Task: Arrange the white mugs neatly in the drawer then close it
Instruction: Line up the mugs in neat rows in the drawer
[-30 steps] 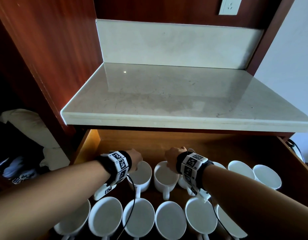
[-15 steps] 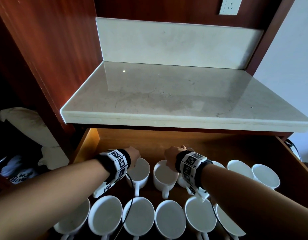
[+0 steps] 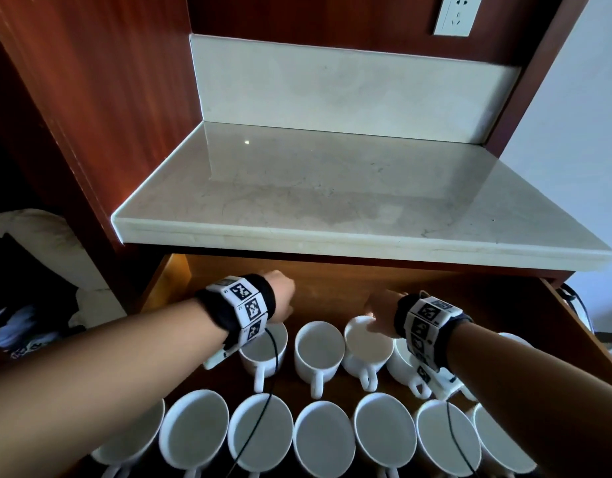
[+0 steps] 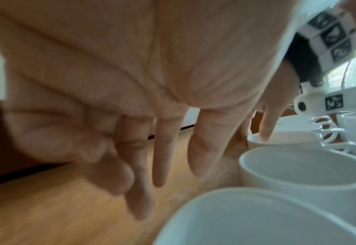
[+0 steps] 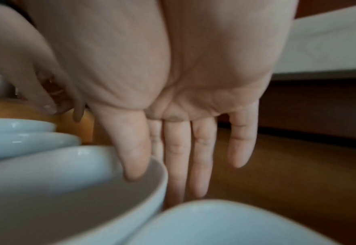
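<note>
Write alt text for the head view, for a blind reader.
Two hands reach into an open wooden drawer holding two rows of white mugs: the right hand pinches the rim of a back-row mug, the left hand hangs open near the row's left end. A pale stone counter sits above.

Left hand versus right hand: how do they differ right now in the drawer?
The left hand holds nothing, its fingers straight above the drawer floor; the right hand pinches the rim of the back row's third mug, thumb inside, fingers outside. The left hand is by that row's leftmost mug; the right hand is two mugs over. Both reach into the open drawer with fingers pointing down.
</note>
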### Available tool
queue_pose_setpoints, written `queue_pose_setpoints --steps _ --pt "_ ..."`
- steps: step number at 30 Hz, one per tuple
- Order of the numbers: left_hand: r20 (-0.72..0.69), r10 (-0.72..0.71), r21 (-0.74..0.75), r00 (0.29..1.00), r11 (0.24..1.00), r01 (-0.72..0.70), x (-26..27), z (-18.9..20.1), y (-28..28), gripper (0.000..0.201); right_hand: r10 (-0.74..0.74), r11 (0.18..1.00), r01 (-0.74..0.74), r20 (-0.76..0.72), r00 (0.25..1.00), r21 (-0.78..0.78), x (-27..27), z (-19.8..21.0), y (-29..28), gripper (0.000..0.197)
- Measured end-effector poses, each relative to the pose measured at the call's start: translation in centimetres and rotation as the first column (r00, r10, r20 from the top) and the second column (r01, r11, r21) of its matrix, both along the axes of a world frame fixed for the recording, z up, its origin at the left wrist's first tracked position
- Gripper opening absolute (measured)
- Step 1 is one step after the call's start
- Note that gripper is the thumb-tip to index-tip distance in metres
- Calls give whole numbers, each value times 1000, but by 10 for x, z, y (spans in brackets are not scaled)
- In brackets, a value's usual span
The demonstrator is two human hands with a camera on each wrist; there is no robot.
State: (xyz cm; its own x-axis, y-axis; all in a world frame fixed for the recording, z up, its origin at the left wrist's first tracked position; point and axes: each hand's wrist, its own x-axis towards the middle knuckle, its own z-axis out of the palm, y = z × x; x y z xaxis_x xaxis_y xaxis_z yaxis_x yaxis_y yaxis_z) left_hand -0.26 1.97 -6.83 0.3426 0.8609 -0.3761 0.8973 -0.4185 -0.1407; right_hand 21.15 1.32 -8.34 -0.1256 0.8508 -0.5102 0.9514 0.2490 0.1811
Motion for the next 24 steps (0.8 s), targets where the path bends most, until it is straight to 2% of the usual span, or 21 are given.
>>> queue_pose_setpoints --steps 3,5,8,18,24 --pt "75 -26 -41 997 999 29 28 -12 -5 46 7 1000 -7 -20 1000 30 0 -5 -2 40" --pt "37 -34 -100 999 994 37 40 -24 -7 47 2 1000 -1 -19 1000 30 -1 -7 -1 38" --pt "-12 -35 -156 999 987 32 49 -33 -6 38 30 999 -30 -3 1000 17 0 -8 1 38" --pt "-101 -12 -140 995 990 -2 55 -29 -7 35 87 996 -87 -17 996 5 3 -15 3 37" --pt "-135 -12 -178 991 984 -12 51 -26 -2 37 21 999 -16 -131 991 36 21 -6 5 40"
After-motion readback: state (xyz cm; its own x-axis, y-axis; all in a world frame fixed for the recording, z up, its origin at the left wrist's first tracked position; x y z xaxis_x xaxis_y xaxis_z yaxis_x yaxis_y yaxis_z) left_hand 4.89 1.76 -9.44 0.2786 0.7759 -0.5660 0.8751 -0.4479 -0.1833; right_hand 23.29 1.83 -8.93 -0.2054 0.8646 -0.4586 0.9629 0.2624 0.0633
